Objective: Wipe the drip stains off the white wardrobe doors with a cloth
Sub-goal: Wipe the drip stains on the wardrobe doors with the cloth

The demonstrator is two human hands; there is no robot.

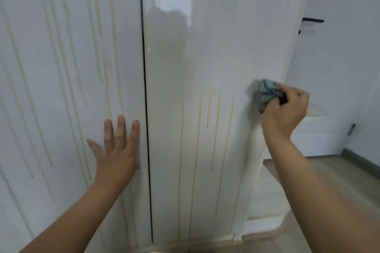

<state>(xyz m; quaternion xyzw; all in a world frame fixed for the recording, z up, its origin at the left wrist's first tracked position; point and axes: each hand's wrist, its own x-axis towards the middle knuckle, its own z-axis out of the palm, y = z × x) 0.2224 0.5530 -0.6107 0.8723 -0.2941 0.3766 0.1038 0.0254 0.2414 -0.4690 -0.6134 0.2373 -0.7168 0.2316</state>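
Two glossy white wardrobe doors fill the view, split by a dark vertical gap. The left door carries several long yellowish drip stains from top to bottom. The right door looks clean in its upper part; several drip streaks run down its lower half. My right hand grips a bunched grey-teal cloth and presses it on the right door near its right edge, just above and right of the streaks. My left hand lies flat, fingers spread, on the left door beside the gap.
The wardrobe's right side panel ends beside a white wall with a small dark fitting. Light wood floor and a grey skirting board lie to the lower right.
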